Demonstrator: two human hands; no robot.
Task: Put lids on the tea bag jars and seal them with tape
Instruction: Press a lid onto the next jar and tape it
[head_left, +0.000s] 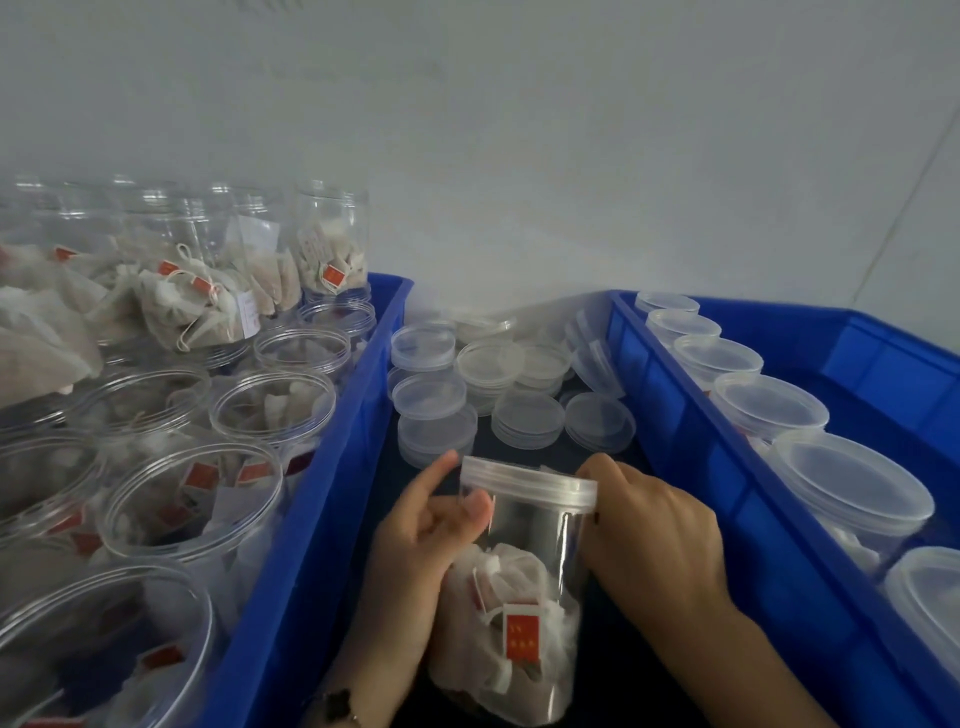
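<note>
Both hands are working one clear jar, held between the two blue crates over a dark surface, tilted so the top is leaning away from the person. Left hand is gripping the jar's upper left side, thumb pressing flat on the wall just under the lid, forefinger sticking up beside the lid's left edge. Right hand is wrapping the right side, fingers curling at the lid's rim. Lid is sitting on the jar mouth; cannot tell if it's fully seated. Tea bags with red tags are filling the lower half of the jar. Can't make out any tape on it, blur is too heavy. Loose clear lids are lying in short stacks just beyond the jar, between the crates. Left crate is holding open jars of tea bags, none lidded, with more stacked at the back against the wall. Right crate is holding a row of lidded jars along its near wall. A dark bracelet is showing on the left wrist.
</note>
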